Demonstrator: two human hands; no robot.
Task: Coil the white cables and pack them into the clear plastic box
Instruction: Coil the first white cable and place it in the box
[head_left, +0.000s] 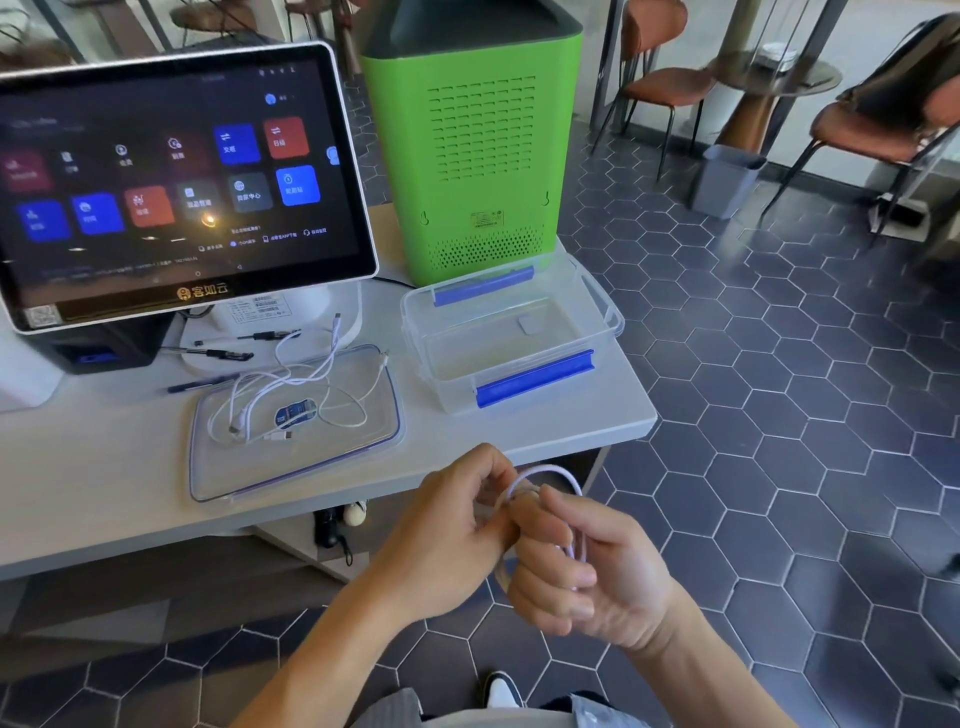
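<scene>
A white cable (558, 475) is looped in a small coil between both hands, just off the table's front edge. My left hand (447, 535) pinches the coil from the left, and my right hand (582, 566) has it wrapped around its fingers. More loose white cables (291, 389) lie tangled on the clear lid (296, 467) on the table. The clear plastic box (511, 338) with blue clips stands open to the right of the lid, with nothing in it but a small white tag.
A touchscreen terminal (171, 176) stands at the back left, with pens (218, 356) at its base. A green machine (472, 150) rises behind the box. The table edge (639, 431) ends close to the box. Chairs and a grey bin (724, 179) stand on the tiled floor.
</scene>
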